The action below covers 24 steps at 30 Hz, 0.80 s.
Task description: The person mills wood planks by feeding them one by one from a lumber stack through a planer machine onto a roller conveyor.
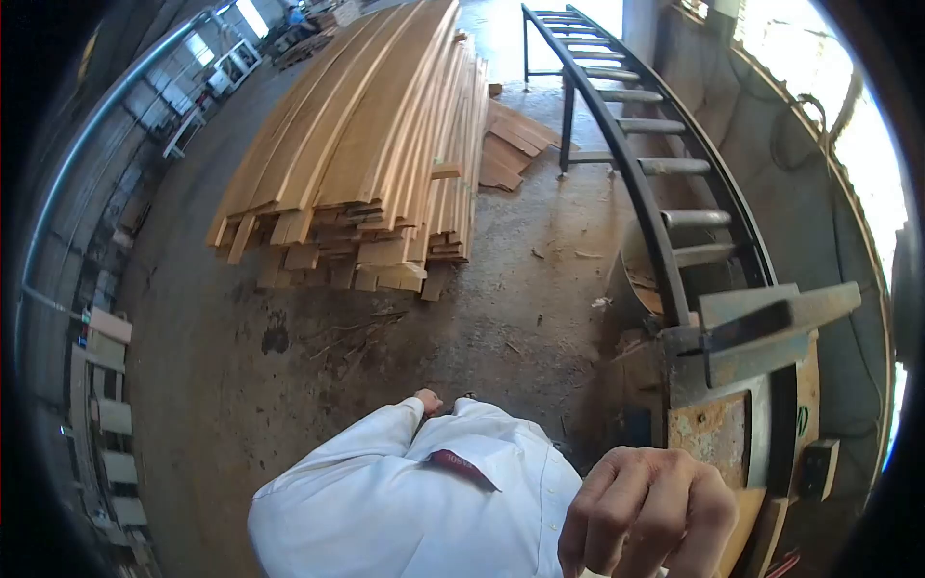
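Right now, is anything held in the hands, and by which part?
It cannot be told for sure. The right hand is curled with its palm hidden, and the left hand shows no clear object either.

The roller conveyor [663, 166] stands beyond the machine [718, 424], right of stacked boards [352, 125].

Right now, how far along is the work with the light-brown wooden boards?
Done, it seems: boards in a tall stack. In hand: no board shows in the curled right hand or the left hand. Remaining: perhaps the loose reddish-brown boards beside the stack; the black metal roller conveyor carries none. A total can't be told.
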Available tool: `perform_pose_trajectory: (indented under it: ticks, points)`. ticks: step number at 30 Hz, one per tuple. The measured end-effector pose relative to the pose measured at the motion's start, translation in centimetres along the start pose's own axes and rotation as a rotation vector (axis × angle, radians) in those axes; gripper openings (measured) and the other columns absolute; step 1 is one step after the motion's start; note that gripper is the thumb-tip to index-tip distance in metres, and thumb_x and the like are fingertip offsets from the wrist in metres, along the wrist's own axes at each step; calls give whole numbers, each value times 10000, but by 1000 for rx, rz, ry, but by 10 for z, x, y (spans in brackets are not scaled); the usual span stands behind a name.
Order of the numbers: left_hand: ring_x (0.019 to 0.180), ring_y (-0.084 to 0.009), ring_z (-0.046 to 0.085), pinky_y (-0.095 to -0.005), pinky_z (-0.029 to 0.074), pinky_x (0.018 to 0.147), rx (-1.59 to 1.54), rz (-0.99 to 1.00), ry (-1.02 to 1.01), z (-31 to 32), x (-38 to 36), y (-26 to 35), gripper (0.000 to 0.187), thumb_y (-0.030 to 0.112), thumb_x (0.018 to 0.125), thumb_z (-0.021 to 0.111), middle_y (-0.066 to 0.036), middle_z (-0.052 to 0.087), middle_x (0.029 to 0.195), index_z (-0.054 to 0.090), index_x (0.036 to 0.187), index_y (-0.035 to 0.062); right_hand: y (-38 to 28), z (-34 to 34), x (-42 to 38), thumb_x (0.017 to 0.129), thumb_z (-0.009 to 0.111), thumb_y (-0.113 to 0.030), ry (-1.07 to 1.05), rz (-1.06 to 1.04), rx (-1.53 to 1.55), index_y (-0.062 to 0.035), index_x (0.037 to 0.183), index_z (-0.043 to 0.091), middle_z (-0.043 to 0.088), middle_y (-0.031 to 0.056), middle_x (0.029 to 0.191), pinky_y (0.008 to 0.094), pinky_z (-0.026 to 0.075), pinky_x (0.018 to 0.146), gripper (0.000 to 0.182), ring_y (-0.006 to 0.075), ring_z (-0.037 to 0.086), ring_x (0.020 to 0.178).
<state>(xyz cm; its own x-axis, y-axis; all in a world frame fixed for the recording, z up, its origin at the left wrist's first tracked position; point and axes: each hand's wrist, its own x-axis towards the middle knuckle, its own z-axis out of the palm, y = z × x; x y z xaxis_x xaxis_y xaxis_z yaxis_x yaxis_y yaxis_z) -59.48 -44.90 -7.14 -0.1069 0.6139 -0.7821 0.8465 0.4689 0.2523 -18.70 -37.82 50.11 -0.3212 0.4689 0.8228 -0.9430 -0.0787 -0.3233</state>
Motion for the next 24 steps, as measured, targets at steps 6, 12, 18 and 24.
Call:
perform_pose_trajectory:
  ticks: [6,12,18,24]
  points:
    - [862,-315,700,-416,535,797,-60,179,152,-18,6,-37,353,388,814,578,-149,723,879,758,840,85,114,-1,54,865,742,-366,-126,85,153,-116,976,723,637,80,749,265,492,519,274,153,561,577]
    - [742,-242,715,-376,554,756,-471,75,257,-68,-5,-100,323,330,849,583,-125,733,839,741,870,49,231,-5,98,849,758,-374,-193,172,261,-109,979,730,645,83,765,258,485,534,296,158,568,607]
    - [649,-201,691,-362,550,543,-812,-224,158,-75,-18,-221,315,289,910,570,-111,710,821,687,1003,12,316,-10,137,850,754,-395,-287,242,371,-105,968,733,655,83,803,269,494,568,314,176,585,655]
    - [592,-218,643,-361,521,469,-1138,-445,192,-40,-38,-285,294,288,950,550,-118,680,859,620,1035,15,373,-34,165,867,733,-406,-335,274,434,-111,966,743,664,83,836,273,506,588,311,182,588,669]
